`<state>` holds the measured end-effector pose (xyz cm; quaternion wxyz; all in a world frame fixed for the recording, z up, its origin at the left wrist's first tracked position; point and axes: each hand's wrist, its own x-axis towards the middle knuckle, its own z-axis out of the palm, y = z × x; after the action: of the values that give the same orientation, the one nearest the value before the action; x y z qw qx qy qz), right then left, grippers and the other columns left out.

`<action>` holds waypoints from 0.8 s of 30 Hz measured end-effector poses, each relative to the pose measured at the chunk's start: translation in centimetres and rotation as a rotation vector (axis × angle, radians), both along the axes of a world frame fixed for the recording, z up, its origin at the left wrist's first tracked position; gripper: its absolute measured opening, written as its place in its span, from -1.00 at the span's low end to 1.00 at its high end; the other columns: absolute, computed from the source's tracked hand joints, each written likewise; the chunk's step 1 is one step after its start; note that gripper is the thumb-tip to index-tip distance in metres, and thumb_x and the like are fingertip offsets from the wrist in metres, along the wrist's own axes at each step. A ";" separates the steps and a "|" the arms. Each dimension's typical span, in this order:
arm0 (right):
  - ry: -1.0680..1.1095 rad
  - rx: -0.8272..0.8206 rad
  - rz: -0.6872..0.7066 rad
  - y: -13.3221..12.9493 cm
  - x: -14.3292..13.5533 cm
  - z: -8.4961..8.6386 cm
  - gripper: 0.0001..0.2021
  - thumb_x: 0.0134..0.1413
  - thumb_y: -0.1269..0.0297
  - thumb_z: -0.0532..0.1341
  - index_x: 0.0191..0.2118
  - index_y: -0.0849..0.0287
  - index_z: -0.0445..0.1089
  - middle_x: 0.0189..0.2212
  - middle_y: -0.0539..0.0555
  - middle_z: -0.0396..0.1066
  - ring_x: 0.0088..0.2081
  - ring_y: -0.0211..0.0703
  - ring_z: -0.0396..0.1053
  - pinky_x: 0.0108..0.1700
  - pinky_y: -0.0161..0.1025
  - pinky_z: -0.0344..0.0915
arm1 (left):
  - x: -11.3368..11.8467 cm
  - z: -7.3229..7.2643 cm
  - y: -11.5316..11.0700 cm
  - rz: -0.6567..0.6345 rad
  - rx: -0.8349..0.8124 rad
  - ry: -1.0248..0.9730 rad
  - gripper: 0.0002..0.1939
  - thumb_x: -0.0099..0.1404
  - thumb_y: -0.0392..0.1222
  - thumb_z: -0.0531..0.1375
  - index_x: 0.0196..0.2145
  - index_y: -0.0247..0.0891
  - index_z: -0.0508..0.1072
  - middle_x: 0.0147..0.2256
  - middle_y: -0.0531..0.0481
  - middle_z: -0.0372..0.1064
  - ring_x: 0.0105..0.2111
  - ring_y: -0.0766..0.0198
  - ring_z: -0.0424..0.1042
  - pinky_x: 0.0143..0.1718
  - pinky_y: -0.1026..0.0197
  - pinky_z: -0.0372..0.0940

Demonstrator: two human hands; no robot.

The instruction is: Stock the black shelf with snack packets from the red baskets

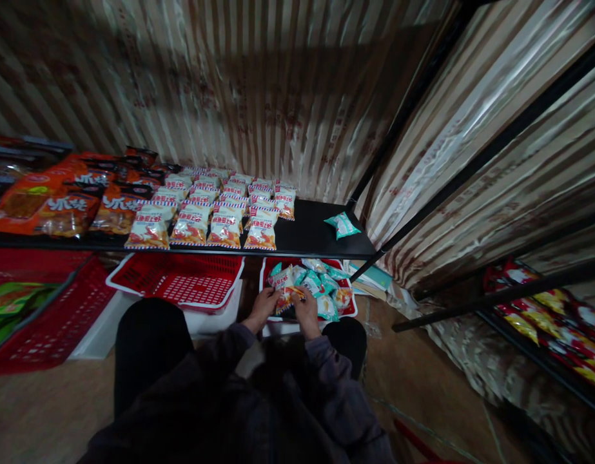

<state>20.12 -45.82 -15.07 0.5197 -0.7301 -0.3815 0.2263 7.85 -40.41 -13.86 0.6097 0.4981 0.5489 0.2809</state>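
Observation:
Both my hands are over the red basket (pixel 351 310) on the right, which holds several small teal-and-white snack packets (pixel 311 283). A white-and-orange snack bag (pixel 282 281) is held between them. My left hand (pixel 264 308) is closed on the bag's left side, and my right hand (pixel 305 310) grips its right side. On the black shelf (pixel 309 233) just above, rows of matching white-and-orange bags (pixel 226 224) stand upright. A single teal packet (pixel 343 225) lies near the shelf's right end.
Orange snack bags (pixel 68 206) fill the shelf's left part. Below it are a second red basket (pixel 178 280) and a larger red crate (pixel 50 322) with green packages. Black shelf posts (pixel 437 177) slant across the right, near another shelf of red-and-yellow bags (pixel 543 309). Striped curtain hangs behind.

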 end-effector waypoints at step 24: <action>0.809 0.288 0.037 -3.4 -2.1 5.5 -0.65 -0.23 0.21 0.40 -0.21 0.10 0.46 -0.27 0.03 0.54 -0.24 -0.17 0.47 -0.13 -0.20 0.38 | -1.7 11.1 1.9 0.137 0.017 -0.541 -0.49 -0.10 0.21 0.37 -0.40 -0.27 0.42 -0.42 -0.03 0.52 -0.39 0.21 0.49 -0.41 0.26 0.27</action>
<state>18.00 -49.21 -9.56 0.7201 -0.4953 -0.1876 0.4482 6.12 -38.53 -2.76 0.7095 0.3718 0.3963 0.4486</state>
